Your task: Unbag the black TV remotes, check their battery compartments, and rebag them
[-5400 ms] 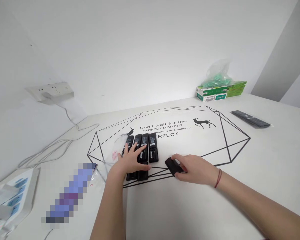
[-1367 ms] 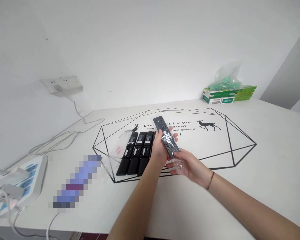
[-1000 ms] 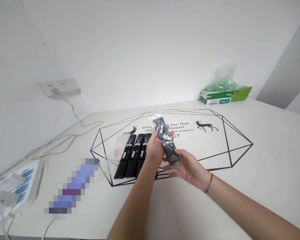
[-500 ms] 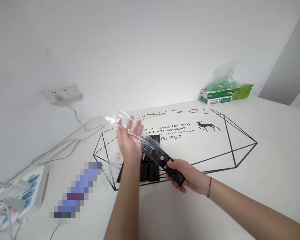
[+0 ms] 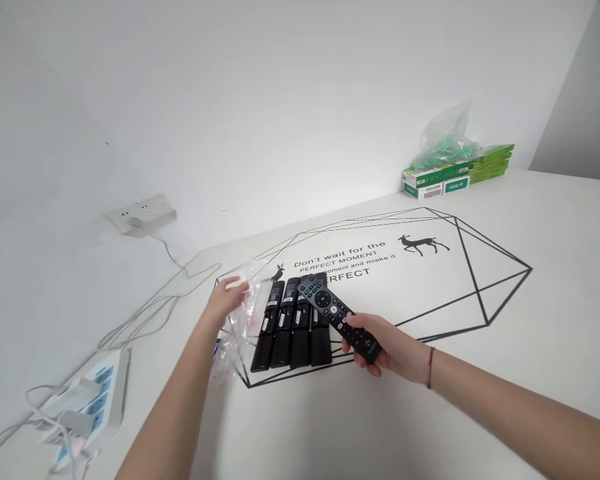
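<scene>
My right hand (image 5: 375, 340) grips a black remote control (image 5: 333, 310), buttons facing up, slanting over the table. My left hand (image 5: 229, 298) is to the left, its fingers closed on a clear plastic sleeve (image 5: 254, 297) that hangs beside them; the fingertips are partly hidden. Several black remote controls (image 5: 281, 340) lie side by side between my hands, backs up, with their battery compartments uncovered. The tip of the held remote overlaps the rightmost ones. More crumpled clear plastic (image 5: 225, 360) lies below my left hand.
A white power strip (image 5: 107, 393) with plugs and cables is at the lower left. A wall socket (image 5: 147, 213) has a cord running down to the table. Green and white boxes (image 5: 437, 180) stand at the back right, topped by a plastic bag (image 5: 445, 143) with green contents.
The plastic sleeve has come off the remote control. My left hand has moved left and down with the sleeve, uncovering the row of remotes. My right hand still holds its remote.
</scene>
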`<state>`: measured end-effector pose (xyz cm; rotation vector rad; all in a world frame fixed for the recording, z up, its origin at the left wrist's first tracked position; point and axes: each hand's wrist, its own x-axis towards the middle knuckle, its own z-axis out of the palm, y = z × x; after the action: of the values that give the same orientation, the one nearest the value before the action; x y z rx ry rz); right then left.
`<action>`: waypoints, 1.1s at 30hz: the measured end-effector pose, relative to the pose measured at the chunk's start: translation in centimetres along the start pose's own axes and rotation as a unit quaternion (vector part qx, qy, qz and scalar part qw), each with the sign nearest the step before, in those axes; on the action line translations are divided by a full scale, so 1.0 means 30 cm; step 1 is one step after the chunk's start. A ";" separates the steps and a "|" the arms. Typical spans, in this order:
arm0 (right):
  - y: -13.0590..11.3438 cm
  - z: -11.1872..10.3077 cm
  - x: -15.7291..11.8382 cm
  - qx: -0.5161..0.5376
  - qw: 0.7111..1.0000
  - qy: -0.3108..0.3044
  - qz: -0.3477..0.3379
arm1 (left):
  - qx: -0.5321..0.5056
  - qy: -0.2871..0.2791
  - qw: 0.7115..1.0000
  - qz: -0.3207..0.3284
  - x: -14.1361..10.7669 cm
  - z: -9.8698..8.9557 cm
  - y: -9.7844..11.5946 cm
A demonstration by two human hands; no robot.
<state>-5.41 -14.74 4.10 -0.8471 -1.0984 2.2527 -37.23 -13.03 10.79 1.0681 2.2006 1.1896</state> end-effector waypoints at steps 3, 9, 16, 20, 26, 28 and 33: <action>0.005 -0.005 0.006 0.003 1.000 -0.004 -0.001 | 0.056 0.033 0.997 0.050 0.020 0.046 -0.086; 0.022 -0.018 0.022 0.009 1.000 -0.019 -0.014 | 0.348 -0.050 0.909 0.226 0.099 0.086 -0.210; 0.011 -0.013 0.020 0.018 1.000 -0.019 -0.003 | 0.398 -0.082 0.895 0.185 0.120 0.124 -0.311; -0.002 -0.009 0.014 0.030 0.999 -0.007 0.013 | 0.428 -0.051 0.884 0.182 0.092 0.118 -0.268; -0.006 -0.003 0.013 0.084 0.996 0.012 0.004 | 0.293 0.133 0.881 0.348 -0.079 0.179 -0.062; -0.006 -0.009 0.020 0.108 0.994 0.024 -0.014 | 0.183 0.046 0.916 0.353 -0.178 0.261 0.021; -0.012 -0.054 0.057 0.176 0.980 0.071 -0.065 | -0.208 -0.183 0.945 0.172 -0.410 0.532 0.132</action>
<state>-5.37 -12.61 3.07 -0.7497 -0.6434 2.1521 -17.41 -13.12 5.43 1.3842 1.4374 1.3855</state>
